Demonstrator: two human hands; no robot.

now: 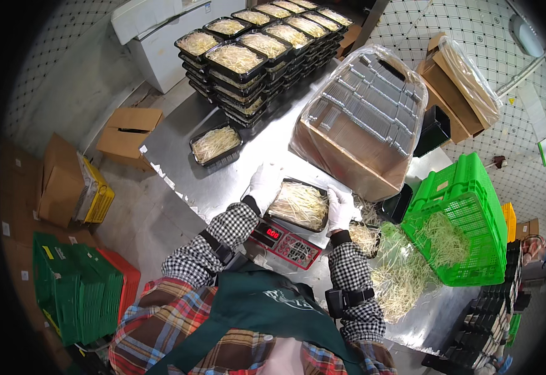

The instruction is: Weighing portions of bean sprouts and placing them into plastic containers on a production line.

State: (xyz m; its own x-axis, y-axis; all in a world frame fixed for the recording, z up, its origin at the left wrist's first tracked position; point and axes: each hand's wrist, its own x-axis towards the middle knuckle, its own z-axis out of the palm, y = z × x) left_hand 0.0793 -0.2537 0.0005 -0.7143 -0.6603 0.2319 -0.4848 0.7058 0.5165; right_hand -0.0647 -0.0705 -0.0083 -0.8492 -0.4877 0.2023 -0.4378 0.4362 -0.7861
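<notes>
A black plastic tray of bean sprouts (298, 205) is held at its two ends, over a red digital weighing scale (286, 243) with a lit display. My left hand (265, 188), in a white glove, grips the tray's left end. At the right end, my right hand (340, 209), gloved alike, has its fingers on the rim. Whether the tray's underside touches the scale's platform is hidden. Just right of my right hand, a second tray of sprouts (363, 237) lies partly behind my sleeve. Another filled tray (215, 144) sits apart on the metal table (179, 136).
Stacked filled trays (235, 61) rise at the table's back. A plastic-lined carton (348, 154) holds rows of clear lids. To the right, a tipped green crate (460, 187) and loose sprouts (399, 286) cover the table. Green crates (76, 286) stand at the left.
</notes>
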